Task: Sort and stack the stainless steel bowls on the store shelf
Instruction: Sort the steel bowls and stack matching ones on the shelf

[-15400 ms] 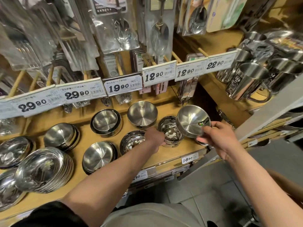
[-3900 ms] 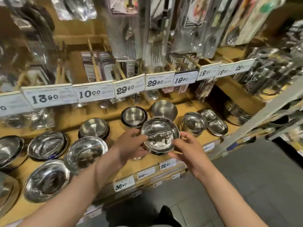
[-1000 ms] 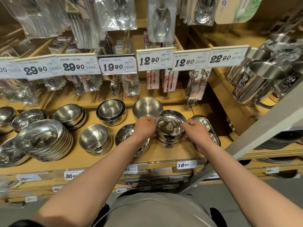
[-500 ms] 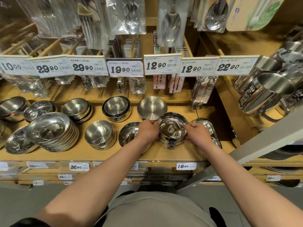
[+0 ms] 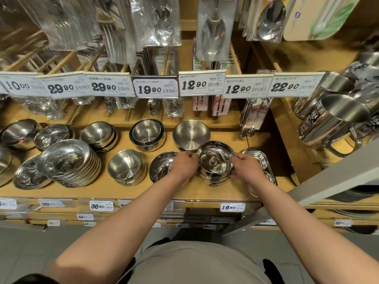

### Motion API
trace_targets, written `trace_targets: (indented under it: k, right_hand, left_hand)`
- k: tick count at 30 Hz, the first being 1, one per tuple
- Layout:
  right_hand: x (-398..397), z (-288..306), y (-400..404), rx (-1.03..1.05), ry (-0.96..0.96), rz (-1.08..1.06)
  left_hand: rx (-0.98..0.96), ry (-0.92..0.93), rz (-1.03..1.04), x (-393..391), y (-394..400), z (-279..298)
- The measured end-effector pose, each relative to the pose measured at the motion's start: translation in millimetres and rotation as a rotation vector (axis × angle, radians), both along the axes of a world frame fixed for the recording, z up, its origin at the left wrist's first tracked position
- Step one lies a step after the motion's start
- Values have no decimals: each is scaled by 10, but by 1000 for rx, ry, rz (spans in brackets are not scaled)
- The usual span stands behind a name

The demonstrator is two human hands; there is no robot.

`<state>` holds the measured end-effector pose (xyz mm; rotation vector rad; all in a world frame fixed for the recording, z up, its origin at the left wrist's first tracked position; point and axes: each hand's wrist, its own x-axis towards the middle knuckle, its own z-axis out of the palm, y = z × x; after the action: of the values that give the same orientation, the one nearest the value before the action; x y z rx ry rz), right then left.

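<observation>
Gripping bowl stack (image 5: 215,160), both hands (image 5: 215,168)

Location: retail shop, kitchenware aisle. I face a wooden shelf (image 5: 205,193) of stainless steel bowls (image 5: 127,168). Printed price tags (image 5: 202,85) line the rail; packaged spoons (image 5: 213,35) hang from pegs; steel mugs (image 5: 332,119) at right.

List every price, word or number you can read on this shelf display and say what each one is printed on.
"10.00": white price tag on the upper rail, far left
"29.90": next tag
"29.90": third tag
"19.90": framed tag
"12.90": tag
"12.90": tag
"22.90": tag
"36.90": shelf-edge label
"16.90": shelf-edge label
"49.90": lower label, faint
Small print, barcodes, bowl stickers and other lower labels: unreadable.
</observation>
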<state>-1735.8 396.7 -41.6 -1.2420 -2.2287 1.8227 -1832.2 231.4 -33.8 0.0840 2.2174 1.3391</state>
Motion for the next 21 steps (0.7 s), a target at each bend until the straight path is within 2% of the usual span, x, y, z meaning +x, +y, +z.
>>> trace_targets:
  k: [9, 21]
  right_hand:
    - [-13, 70, -34, 443, -6, 117]
    - [-34, 82, -1, 423, -16, 127]
  left_hand:
    - [-59, 36, -7, -61, 2, 5]
    - [-23, 11, 31, -47, -5, -53]
